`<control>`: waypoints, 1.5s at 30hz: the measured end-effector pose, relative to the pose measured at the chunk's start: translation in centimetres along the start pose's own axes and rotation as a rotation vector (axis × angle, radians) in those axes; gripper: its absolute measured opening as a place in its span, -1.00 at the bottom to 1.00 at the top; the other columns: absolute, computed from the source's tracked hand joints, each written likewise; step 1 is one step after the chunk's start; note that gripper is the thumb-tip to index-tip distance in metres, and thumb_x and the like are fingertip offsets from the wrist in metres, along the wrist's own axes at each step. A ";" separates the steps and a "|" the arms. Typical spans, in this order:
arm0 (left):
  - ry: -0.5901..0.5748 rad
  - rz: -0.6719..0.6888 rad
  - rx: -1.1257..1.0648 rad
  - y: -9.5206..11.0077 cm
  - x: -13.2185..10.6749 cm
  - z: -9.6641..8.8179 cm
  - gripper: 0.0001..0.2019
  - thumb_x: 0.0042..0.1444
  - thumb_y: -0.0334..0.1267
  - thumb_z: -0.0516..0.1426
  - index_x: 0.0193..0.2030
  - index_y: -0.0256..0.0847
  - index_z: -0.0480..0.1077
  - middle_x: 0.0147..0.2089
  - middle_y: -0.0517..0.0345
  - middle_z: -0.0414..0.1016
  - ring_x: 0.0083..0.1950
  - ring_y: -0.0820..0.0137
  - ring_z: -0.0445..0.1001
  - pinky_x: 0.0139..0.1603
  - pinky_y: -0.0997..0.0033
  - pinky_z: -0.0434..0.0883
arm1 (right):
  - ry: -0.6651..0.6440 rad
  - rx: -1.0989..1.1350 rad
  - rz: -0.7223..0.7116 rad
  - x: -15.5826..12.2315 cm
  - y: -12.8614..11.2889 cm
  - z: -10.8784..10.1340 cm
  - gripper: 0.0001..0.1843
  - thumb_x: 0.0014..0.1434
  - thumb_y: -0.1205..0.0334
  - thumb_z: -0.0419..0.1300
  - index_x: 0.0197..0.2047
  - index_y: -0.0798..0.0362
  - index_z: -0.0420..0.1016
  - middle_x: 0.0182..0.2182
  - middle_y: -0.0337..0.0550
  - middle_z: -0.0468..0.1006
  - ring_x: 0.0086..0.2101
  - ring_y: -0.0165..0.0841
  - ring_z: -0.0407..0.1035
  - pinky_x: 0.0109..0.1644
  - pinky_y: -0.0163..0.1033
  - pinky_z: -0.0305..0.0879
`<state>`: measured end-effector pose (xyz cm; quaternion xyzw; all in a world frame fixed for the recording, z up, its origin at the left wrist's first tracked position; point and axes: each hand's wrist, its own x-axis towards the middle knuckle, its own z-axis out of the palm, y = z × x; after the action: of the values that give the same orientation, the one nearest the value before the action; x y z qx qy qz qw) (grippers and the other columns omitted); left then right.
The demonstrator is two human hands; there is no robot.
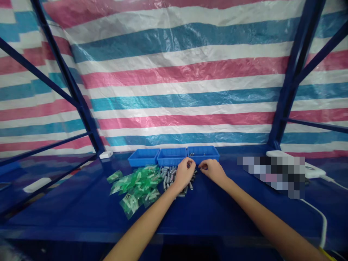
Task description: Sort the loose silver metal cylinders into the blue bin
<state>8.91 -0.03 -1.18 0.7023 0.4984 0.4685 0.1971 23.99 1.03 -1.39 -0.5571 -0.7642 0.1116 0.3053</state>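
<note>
Grey metal pieces lie under the curled left hand.

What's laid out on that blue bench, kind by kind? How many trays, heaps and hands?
Blue trays: 3
Heap of green packets: 1
Heap of small grey metal parts: 1
Hands at work: 2, left hand and right hand
Total: 7

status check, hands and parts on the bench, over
Left hand curled over the grey metal parts. Right hand pinching something small, too small to tell. Green packets left of pile; three blue trays behind.
</note>
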 end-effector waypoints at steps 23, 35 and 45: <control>0.012 -0.023 -0.004 0.1 0.7 -1.5 -0.63 0.18 -0.12 -0.12 -0.58 -0.24 0.22 -0.53 0.23 0.23 -0.40 0.46 0.24 -0.30 0.46 0.15 | 0.198 1.095 0.173 -0.4 -2.9 2.0 -0.57 -0.12 0.17 0.28 -0.14 0.13 0.47 -0.38 -0.07 0.60 -0.35 -0.24 0.51 -0.46 -0.28 0.48; -0.113 0.114 0.071 -0.6 0.8 -2.0 -0.62 0.21 -0.08 -0.13 -0.55 -0.24 0.20 -0.49 0.24 0.18 -0.40 0.47 0.23 -0.31 0.46 0.16 | 0.276 1.113 0.024 -1.3 -4.1 2.3 -0.57 -0.08 0.18 0.26 -0.10 0.15 0.44 -0.32 -0.02 0.60 -0.33 -0.21 0.51 -0.39 -0.21 0.51; -0.095 0.121 0.043 -0.3 0.8 -2.3 -0.60 0.20 -0.04 -0.13 -0.55 -0.24 0.20 -0.48 0.23 0.18 -0.39 0.46 0.20 -0.30 0.46 0.16 | 0.308 1.149 0.039 -1.4 -4.7 2.4 -0.58 -0.08 0.17 0.26 -0.12 0.14 0.42 -0.34 -0.03 0.58 -0.29 -0.21 0.50 -0.46 -0.27 0.49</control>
<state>6.86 0.36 0.02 0.7567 0.4552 0.4349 0.1765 19.18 -1.51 -1.41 -0.3264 -0.5180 0.4306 0.6631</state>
